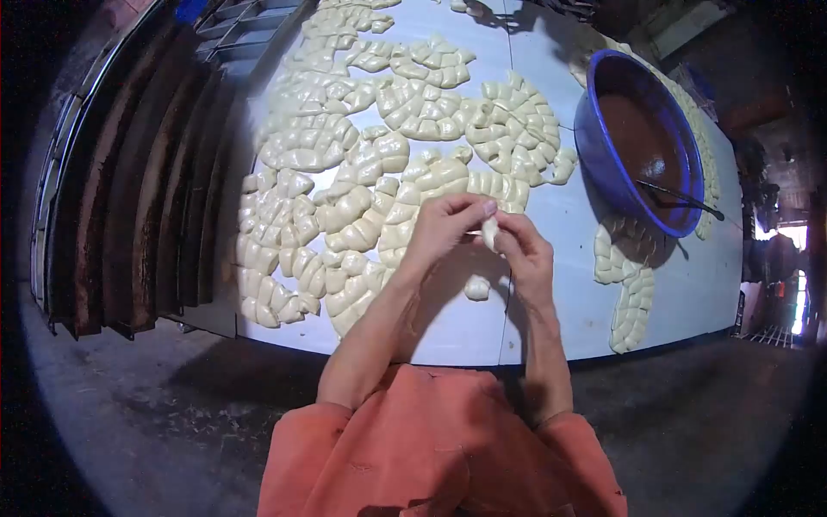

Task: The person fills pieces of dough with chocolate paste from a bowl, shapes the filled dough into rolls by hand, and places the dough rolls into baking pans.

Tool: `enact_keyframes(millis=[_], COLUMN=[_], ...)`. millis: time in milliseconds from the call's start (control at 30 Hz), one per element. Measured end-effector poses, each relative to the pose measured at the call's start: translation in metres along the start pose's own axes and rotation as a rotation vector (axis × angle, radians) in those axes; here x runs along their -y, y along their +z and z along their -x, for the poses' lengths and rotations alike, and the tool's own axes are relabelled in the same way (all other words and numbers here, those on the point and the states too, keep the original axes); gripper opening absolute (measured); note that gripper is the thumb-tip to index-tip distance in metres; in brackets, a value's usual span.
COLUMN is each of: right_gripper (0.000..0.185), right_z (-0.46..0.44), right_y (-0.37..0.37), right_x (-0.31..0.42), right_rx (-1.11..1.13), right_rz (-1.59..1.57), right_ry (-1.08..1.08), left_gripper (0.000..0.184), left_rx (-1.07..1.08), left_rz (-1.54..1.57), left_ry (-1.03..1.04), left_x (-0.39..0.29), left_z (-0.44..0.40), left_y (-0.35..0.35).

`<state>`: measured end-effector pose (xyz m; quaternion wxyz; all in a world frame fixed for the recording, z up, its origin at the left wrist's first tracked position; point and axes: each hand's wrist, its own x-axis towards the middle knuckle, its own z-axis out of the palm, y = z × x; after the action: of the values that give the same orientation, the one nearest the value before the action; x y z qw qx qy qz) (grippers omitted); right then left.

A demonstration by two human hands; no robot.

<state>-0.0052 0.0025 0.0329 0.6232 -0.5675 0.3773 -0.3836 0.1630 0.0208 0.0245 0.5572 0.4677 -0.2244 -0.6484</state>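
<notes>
Between the fingertips of my left hand (448, 226) and my right hand (523, 247) is a small piece of pale dough (490, 233). Both hands are closed in a pinch on it, above the white table (457, 332). Just below them a small dough lump (476, 288) lies by itself on the surface. Many glossy, cream-coloured dough pieces (353, 215) lie pressed together in clusters to the left of my hands and beyond them. A smaller strip of joined dough pieces (633, 306) lies to the right.
A blue basin (594, 129) of brown liquid (642, 138) stands on the table's right side, with a dark stick-like handle (680, 198) leaning over its rim. Dark, rusty trays or panels (142, 198) stand in a row along the left edge. A metal rack (250, 30) is at the back left.
</notes>
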Motion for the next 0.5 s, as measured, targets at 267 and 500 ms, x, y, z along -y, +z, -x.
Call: enact_keyframes(millis=[267, 500], right_gripper=[0.032, 0.025], right_z=[0.001, 0.004], right_y=[-0.007, 0.016], right_x=[-0.026, -0.030], right_rx=[0.000, -0.226], right_rz=[0.057, 0.176], right_ry=[-0.279, -0.452], left_gripper=[0.030, 0.027], left_rx=[0.105, 0.210], left_rz=[-0.061, -0.155], left_ry=[0.072, 0.089], left_x=[0.000, 0.007], left_z=[0.017, 0.023], left_y=[0.000, -0.009])
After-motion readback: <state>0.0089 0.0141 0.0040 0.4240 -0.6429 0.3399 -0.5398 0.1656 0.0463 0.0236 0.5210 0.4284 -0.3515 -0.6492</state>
